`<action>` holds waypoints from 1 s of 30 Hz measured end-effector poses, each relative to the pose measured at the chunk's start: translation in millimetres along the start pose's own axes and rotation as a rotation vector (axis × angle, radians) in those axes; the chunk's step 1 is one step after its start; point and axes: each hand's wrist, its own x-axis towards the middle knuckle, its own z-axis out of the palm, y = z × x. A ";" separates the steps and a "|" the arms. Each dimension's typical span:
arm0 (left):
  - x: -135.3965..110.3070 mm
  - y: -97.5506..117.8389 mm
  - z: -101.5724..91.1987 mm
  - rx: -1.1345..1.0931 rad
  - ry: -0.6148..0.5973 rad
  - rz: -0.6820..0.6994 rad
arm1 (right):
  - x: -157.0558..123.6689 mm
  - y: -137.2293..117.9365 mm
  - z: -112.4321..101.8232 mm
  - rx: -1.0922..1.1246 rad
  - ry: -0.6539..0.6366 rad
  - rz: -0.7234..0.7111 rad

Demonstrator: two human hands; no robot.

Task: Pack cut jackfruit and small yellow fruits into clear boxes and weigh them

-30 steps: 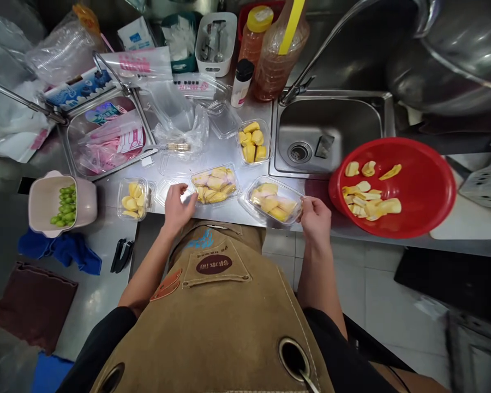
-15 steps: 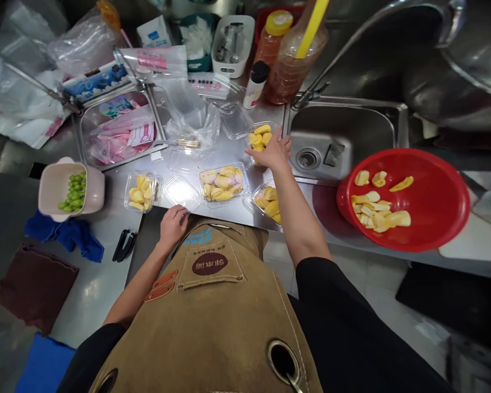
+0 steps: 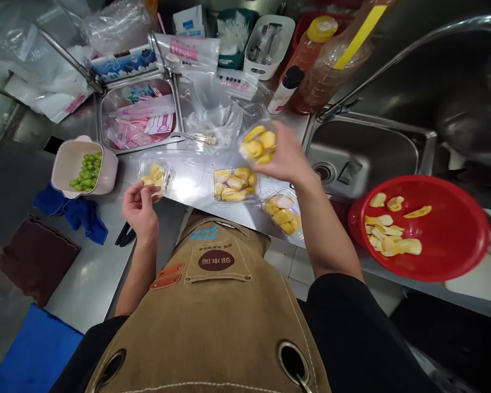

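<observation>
At the edge of the steel counter (image 3: 190, 191), we see both hands over the fruit trays; the right hand (image 3: 290, 158), blurred by motion, holds a tilted clear plastic tray (image 3: 258, 143) of yellow fruit pieces up at about twelve o'clock, its fingers (image 3: 276, 139) closed around the tray, though we cannot make out their tips behind the plastic and fruit; the left hand (image 3: 138, 210), at about ten o'clock, pinches the near edge of a small clear tray (image 3: 153, 176) between curled fingers (image 3: 149, 192) and thumb; we cannot tell whether that tray is clear of the counter; its yellow pieces are partly hidden by the fingers; just beside the steel counter's near edge lie two more trays of yellow pieces with pinkish patches, a middle tray (image 3: 235, 184) and a right tray (image 3: 282, 214); the plastic glare makes their edges hard to read; a pink bowl (image 3: 67, 164) of green grapes (image 3: 85, 174) sits at about ten o'clock, a red basin (image 3: 468, 234) of yellow slices at about three o'clock, and a steel sink (image 3: 364, 142) at about two o'clock.
</observation>
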 end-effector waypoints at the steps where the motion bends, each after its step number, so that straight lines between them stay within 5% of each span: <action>1: 3.1 1.2 5.9 -0.039 -0.023 0.029 | -3.1 -10.3 5.8 0.025 -0.086 -0.068; 5: 6.2 -0.2 32.3 -0.200 -0.229 0.058 | -7.5 -40.4 29.1 0.082 -0.305 -0.196; 8: 5.2 -2.7 54.8 -0.203 -0.342 0.018 | -9.9 -47.6 24.9 0.270 -0.232 -0.192; 12: 9.8 -5.3 90.7 -0.217 -0.407 0.099 | -20.2 -43.9 -2.4 0.821 0.040 0.098; 17: 25.1 -16.3 132.6 -0.116 -0.633 0.289 | -38.1 -37.8 -15.4 1.215 -0.054 0.388; 24: 45.7 -34.0 148.3 0.267 -0.718 0.400 | -49.1 -36.7 38.2 0.761 0.365 0.341; 26: 43.5 -39.9 143.4 0.250 -0.679 0.259 | -46.4 -34.3 51.6 0.563 0.475 0.276; 30: 21.9 -50.8 129.5 0.100 -0.568 -0.269 | -37.7 -27.6 61.6 0.358 0.518 0.217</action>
